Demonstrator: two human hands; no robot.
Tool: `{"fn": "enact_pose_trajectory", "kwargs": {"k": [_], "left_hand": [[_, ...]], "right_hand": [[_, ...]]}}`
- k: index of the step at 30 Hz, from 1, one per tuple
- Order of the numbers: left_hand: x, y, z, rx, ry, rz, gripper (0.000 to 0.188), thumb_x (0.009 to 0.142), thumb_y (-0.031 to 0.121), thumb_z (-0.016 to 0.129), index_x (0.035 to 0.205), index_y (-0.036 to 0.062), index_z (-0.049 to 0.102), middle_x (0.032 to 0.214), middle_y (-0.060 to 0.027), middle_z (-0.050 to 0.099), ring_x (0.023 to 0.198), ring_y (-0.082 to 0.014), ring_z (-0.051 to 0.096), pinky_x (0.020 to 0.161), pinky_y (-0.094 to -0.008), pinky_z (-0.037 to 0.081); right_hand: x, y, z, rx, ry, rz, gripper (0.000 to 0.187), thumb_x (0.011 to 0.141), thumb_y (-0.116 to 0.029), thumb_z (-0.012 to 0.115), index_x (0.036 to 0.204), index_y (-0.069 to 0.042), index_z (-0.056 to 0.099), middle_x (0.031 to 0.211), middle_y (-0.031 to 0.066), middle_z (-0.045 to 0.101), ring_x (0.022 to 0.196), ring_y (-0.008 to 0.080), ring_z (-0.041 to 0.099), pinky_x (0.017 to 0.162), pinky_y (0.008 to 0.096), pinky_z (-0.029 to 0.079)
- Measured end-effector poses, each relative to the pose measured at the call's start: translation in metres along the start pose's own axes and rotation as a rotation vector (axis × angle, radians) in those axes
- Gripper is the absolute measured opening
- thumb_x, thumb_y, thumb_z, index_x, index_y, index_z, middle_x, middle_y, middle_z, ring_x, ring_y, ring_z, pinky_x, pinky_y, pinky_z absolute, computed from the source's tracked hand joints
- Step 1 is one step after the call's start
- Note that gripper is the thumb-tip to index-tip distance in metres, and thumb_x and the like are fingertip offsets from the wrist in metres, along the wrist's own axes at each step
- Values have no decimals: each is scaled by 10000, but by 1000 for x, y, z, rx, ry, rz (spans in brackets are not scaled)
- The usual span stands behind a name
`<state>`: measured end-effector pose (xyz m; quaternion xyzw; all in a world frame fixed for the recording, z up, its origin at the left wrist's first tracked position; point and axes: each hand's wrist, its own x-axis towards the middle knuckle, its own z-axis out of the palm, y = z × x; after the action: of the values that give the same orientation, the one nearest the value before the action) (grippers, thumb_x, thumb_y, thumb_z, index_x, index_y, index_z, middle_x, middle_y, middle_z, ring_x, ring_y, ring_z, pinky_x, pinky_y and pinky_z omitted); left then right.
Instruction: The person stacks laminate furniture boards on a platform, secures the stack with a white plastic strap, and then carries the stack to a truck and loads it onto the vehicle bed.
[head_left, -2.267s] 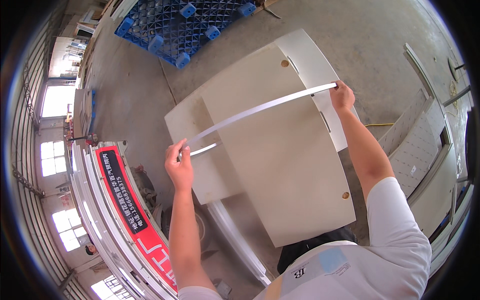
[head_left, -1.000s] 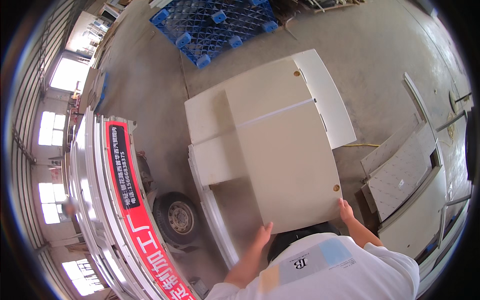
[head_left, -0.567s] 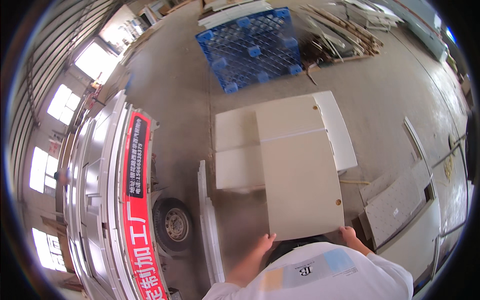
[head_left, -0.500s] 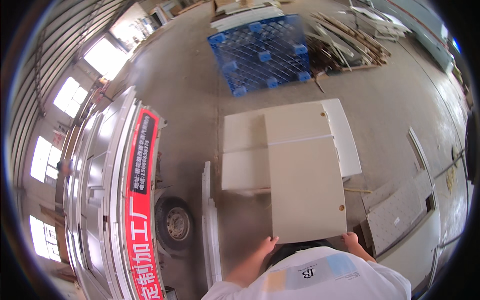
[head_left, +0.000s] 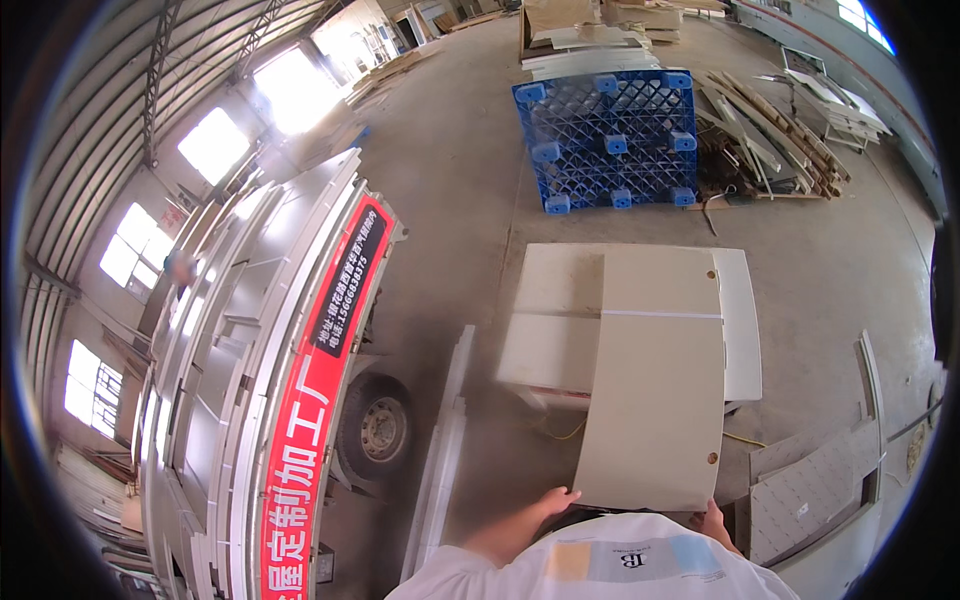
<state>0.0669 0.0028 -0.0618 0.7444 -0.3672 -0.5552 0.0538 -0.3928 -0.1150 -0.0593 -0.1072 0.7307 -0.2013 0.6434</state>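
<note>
A long beige panel with a small round hole near its right edge reaches from my body toward a low stack. My left hand is closed on its near left corner, with the thumb on top. At the near right corner my right hand grips the edge; part of its fingers is hidden. The far end meets a second beige panel at a pale strip. That one lies on wide white panels, which stick out to both sides.
To the left stands a flatbed vehicle loaded with metal sheets, its side red. Long white strips lie beside its wheel. Ahead, a blue plastic pallet stands on edge beside scrap wood. Boards lie at my right.
The view has swung left and up, so the stack, pallet and vehicle appear farther right. Both hands keep their hold on the beige panel's near edge.
</note>
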Motion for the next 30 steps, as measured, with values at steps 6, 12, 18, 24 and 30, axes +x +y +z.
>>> {"fn": "enact_pose_trajectory", "kwargs": {"k": [6,12,18,24,30], "left_hand": [[-4,-1,-4,-55,12,-20,846,930,604,570,1360,-122,510,1400,-334,518,1335,-405,508,1093,-433,413],[-6,2,2,-249,40,-102,740,890,590,646,1167,-96,620,1105,-260,683,1015,-333,673,868,-426,523],[-44,32,-19,-321,139,-188,589,879,530,707,997,-44,655,939,-161,713,843,-250,680,754,-402,531],[-65,72,-54,-119,316,-180,485,890,404,740,1075,-33,641,1032,-156,705,889,-244,675,805,-408,533],[-2,154,-97,-458,352,-217,570,910,374,715,1268,-36,547,1058,-126,649,837,-163,620,733,-341,530]], "right_hand": [[7,2,17,247,-96,141,503,957,-610,506,1261,-217,581,1101,40,575,992,246,552,873,527,431],[5,3,18,371,42,232,583,836,-657,652,1198,-203,606,1007,26,561,911,218,545,817,454,462],[-37,-2,12,278,59,173,559,849,-590,699,1175,-141,623,908,40,555,671,168,535,674,373,498],[-61,-26,31,97,21,84,518,914,-518,677,1156,-61,645,952,74,649,703,138,615,597,298,516],[-3,-111,78,-36,0,-62,509,926,-528,672,1141,-67,656,835,36,621,609,131,590,541,285,518]]}}
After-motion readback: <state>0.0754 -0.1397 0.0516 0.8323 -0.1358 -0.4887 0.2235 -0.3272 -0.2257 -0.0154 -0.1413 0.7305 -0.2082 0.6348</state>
